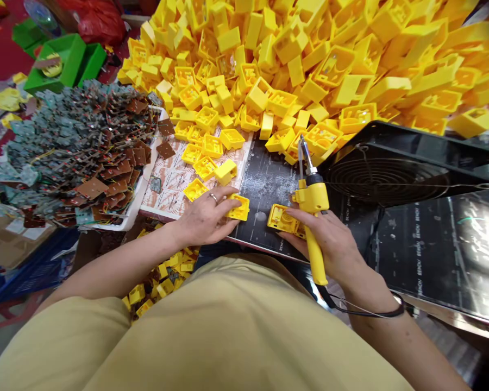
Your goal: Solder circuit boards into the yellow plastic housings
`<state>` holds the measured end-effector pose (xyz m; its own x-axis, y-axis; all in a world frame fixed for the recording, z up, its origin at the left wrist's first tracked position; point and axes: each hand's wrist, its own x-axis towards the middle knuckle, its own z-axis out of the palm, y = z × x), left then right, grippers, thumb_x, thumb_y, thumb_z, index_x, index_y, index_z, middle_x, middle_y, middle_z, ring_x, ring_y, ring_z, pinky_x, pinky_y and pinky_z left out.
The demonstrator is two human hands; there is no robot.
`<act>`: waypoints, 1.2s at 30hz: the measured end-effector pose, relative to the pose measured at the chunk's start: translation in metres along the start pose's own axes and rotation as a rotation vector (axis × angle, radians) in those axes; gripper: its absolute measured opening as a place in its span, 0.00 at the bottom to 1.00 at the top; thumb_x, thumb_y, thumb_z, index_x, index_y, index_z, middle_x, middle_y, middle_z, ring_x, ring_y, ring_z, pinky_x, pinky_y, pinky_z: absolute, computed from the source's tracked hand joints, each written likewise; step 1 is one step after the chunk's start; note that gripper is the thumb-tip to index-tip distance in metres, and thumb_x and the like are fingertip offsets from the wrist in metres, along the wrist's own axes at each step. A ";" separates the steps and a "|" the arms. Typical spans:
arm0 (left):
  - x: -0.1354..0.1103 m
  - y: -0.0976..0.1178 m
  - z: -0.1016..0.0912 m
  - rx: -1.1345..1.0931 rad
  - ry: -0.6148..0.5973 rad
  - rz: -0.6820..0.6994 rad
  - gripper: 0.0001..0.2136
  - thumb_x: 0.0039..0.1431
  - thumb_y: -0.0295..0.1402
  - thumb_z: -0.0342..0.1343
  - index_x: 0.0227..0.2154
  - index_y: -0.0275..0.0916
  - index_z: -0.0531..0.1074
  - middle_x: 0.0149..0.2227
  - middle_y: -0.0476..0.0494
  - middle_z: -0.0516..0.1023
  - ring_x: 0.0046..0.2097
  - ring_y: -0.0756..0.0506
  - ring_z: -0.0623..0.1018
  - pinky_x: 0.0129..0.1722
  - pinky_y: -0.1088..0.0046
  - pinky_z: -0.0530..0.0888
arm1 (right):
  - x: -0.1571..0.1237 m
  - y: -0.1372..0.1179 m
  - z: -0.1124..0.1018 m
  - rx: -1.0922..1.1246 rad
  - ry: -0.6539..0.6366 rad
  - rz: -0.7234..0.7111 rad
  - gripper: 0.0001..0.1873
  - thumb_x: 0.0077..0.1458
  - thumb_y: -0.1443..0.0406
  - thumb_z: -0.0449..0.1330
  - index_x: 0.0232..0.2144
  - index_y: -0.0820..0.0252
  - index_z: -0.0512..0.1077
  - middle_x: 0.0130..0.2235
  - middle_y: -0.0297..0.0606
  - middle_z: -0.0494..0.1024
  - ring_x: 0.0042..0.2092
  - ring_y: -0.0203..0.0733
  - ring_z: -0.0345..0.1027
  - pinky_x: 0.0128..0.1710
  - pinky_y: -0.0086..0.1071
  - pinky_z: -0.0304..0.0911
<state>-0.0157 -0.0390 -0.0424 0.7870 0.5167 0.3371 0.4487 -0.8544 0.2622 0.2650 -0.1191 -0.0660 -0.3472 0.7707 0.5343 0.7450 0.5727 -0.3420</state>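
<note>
My left hand [207, 218] is closed on a small yellow plastic housing [241, 208], its open side facing up, at the front edge of the bench. To the right, my right hand [336, 241] is wrapped around a yellow soldering gun [317, 254] whose metal tip and feed tube point away from me. The fingers of that same hand also grip a second yellow housing [283, 218], which shows a round recess inside. Several loose housings [204, 168] lie just beyond my left hand.
A large heap of yellow housings [277, 49] covers the back. At left, a white tray [145, 190] is piled with wired circuit boards [85, 146]. A black fan [385, 174] with a wire guard stands at right on the black bench top [440, 244]. Green bins [65, 65] sit far left.
</note>
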 end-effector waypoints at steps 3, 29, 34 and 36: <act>-0.003 0.000 -0.001 0.047 -0.027 -0.017 0.10 0.64 0.34 0.54 0.43 0.32 0.72 0.49 0.30 0.76 0.49 0.39 0.79 0.47 0.64 0.78 | 0.003 -0.003 0.003 0.019 -0.011 0.008 0.23 0.60 0.63 0.64 0.56 0.58 0.64 0.45 0.41 0.77 0.40 0.41 0.73 0.42 0.34 0.70; 0.100 -0.058 -0.008 0.263 0.004 -0.537 0.27 0.58 0.49 0.58 0.58 0.42 0.70 0.66 0.39 0.62 0.68 0.34 0.58 0.66 0.48 0.52 | -0.003 0.003 0.010 -0.136 0.210 0.010 0.31 0.62 0.62 0.61 0.64 0.57 0.57 0.47 0.45 0.79 0.41 0.47 0.76 0.34 0.36 0.70; 0.084 -0.148 -0.079 0.454 -0.117 -0.763 0.10 0.61 0.32 0.56 0.39 0.31 0.78 0.56 0.32 0.74 0.63 0.34 0.63 0.64 0.46 0.52 | -0.003 0.004 0.013 -0.118 0.225 0.005 0.31 0.62 0.64 0.61 0.65 0.57 0.58 0.42 0.42 0.80 0.38 0.47 0.76 0.35 0.35 0.70; 0.071 -0.177 -0.094 0.410 -0.113 -0.777 0.10 0.53 0.34 0.65 0.28 0.30 0.76 0.49 0.31 0.78 0.60 0.30 0.66 0.62 0.43 0.54 | -0.003 0.004 0.014 -0.138 0.226 0.017 0.30 0.63 0.63 0.60 0.64 0.59 0.58 0.42 0.44 0.80 0.38 0.48 0.76 0.33 0.36 0.69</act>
<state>-0.0788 0.1538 0.0202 0.2239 0.9693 0.1013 0.9733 -0.2277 0.0276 0.2607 -0.1157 -0.0799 -0.2093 0.6890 0.6939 0.8258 0.5046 -0.2520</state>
